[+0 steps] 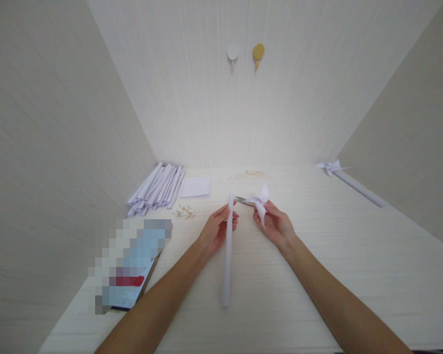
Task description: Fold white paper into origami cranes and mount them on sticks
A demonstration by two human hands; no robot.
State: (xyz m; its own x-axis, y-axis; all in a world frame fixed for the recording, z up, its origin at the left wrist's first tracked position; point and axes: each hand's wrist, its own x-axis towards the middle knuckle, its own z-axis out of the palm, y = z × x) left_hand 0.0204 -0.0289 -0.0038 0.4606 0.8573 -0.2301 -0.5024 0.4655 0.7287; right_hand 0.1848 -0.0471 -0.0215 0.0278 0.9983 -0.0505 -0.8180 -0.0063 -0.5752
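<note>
My left hand (216,230) is closed round the upper part of a long rolled white paper tube (226,265). The tube stands out toward me, its wider end nearest. In my right hand (276,223) is a white paper pinwheel (260,205) with curled, pointed vanes, pinched near its middle. Small metal blades (240,199), like those of scissors, stick out leftward from beside the pinwheel toward the tube's top. Their handles are hidden, so I cannot tell how the right hand holds them. A narrow gap separates pinwheel and tube.
Rolled paper tubes (158,189) lie piled at the left wall, beside square paper sheets (196,187) and small white-and-tan pieces (184,211). A blurred phone or tablet (140,265) lies front left. Thin sticks (253,173) lie behind. A finished-looking pinwheel on a tube (357,186) rests right.
</note>
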